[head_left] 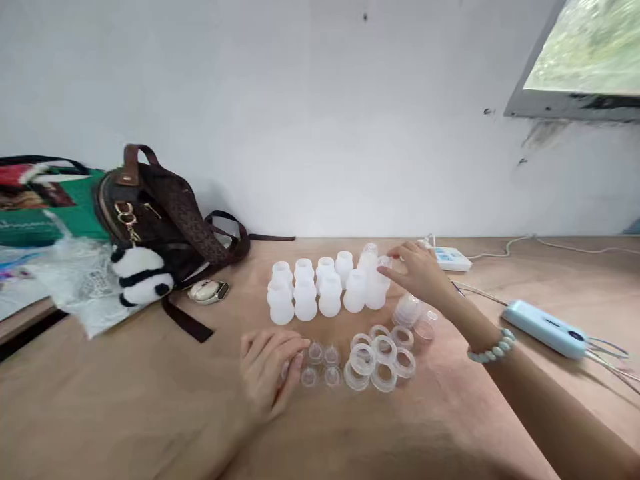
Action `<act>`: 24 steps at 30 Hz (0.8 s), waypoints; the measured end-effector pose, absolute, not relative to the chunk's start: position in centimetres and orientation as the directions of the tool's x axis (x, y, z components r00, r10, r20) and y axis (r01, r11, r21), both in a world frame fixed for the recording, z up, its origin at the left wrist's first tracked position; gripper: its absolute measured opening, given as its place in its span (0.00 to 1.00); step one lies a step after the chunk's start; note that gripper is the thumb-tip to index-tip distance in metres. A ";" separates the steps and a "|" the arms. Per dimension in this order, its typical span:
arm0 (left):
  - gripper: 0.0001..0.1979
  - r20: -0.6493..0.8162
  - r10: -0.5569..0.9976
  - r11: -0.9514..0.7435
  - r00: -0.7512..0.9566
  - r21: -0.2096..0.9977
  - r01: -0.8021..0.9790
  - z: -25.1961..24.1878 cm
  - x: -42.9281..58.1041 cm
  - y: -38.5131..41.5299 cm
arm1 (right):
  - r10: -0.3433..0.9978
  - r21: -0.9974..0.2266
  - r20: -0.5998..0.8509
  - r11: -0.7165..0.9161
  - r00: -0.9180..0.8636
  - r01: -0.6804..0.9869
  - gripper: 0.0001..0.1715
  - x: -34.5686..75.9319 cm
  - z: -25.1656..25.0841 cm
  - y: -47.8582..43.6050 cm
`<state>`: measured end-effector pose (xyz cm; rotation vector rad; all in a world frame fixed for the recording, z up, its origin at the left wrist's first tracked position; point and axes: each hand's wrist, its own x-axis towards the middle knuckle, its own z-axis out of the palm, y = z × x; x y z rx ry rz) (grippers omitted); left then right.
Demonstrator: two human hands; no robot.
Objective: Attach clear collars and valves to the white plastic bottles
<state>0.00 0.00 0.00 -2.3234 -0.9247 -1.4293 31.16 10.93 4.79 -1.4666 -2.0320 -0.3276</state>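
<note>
Two rows of small white plastic bottles [320, 287] stand on the wooden table [150, 400]. My right hand [420, 273], with a bead bracelet at the wrist, reaches to the right end of the rows and pinches a small clear cap [384, 261] at the top of a bottle. My left hand [270, 373] rests on the table with fingers curled, its fingertips touching small clear nipple pieces [320, 363]. Clear rings [383, 357] lie in a cluster to the right of those pieces. Clear caps [415, 313] lie under my right wrist.
A brown bag [160, 213] with a panda plush [137, 275] sits at the back left, beside plastic wrap and a green bag [50, 213]. A white power strip [450, 259] and cables lie at the back right. A light blue device [543, 328] lies on the right.
</note>
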 end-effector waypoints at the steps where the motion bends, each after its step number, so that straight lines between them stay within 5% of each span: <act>1: 0.10 0.862 0.399 -0.756 0.313 0.116 0.645 0.1 0.1 -0.1 | 0.776 -0.129 0.592 0.356 -0.216 0.926 0.17 31.2 4.7 11.0; 5: 0.10 0.845 0.439 -0.740 0.305 0.148 0.656 0.3 0.5 -0.5 | 0.722 -0.165 0.673 0.357 -0.160 0.919 0.18 31.8 6.5 9.7; 8: 0.10 0.847 0.442 -0.756 0.294 0.176 0.631 0.2 0.4 -0.5 | 0.590 -0.327 0.806 0.401 0.031 0.856 0.18 32.2 9.7 6.5; 11: 0.18 0.839 0.450 -0.821 0.305 0.255 0.510 0.0 0.4 -0.4 | 0.667 -0.612 0.720 0.481 0.191 0.628 0.12 30.8 11.3 2.9; 15: 0.41 0.792 0.478 -0.872 0.379 0.379 0.310 -0.6 1.1 -0.4 | 0.866 -0.836 0.500 0.473 0.032 0.278 0.10 26.2 8.8 -0.1; 24: 0.34 0.576 0.641 -0.767 0.507 0.507 0.394 -1.0 2.3 -1.4 | 0.962 -0.948 0.253 0.268 -0.101 0.170 0.18 22.9 5.5 -1.2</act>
